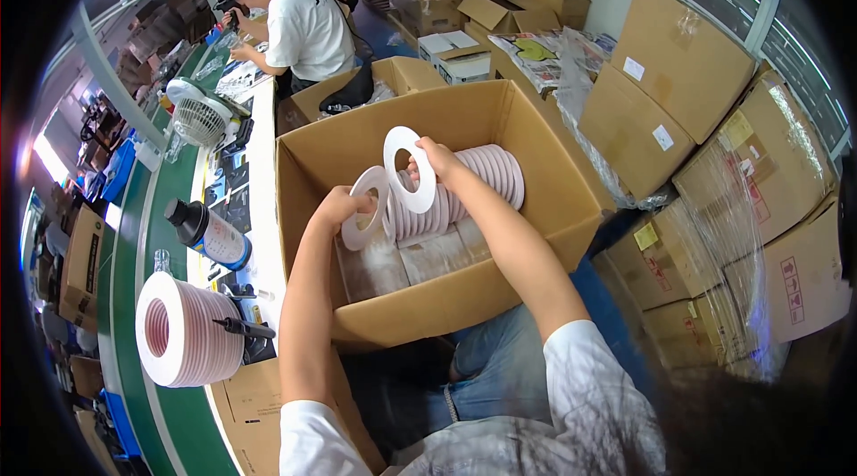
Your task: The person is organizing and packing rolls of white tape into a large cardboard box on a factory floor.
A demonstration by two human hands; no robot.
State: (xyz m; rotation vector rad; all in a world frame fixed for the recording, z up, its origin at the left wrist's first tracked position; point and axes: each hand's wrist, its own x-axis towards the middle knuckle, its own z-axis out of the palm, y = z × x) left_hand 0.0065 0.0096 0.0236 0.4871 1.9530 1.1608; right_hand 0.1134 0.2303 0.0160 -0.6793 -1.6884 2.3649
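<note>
Both of my hands are inside a large open cardboard box (pixel 402 329) standing before me. Between the fingers of my left hand (pixel 343 206) is a flat white ring (pixel 358 239), gripped at its edge and tilted. My right hand (pixel 436 160) pinches another white ring (pixel 415 202) by its right side, a little higher and farther off. Behind and beneath them, a row of similar white rings (pixel 500 174) stands on edge in the box. Flat pieces in cloudy wrapping (pixel 433 260) lie under the row.
At my left runs a workbench beside a green conveyor (pixel 129 288). It bears a stack of white rings (pixel 210 333), a black-capped bottle (pixel 210 235) and a small fan (pixel 198 119). Sealed cartons (pixel 661 119) pile up on the right. A person in a white shirt (pixel 308 25) works ahead.
</note>
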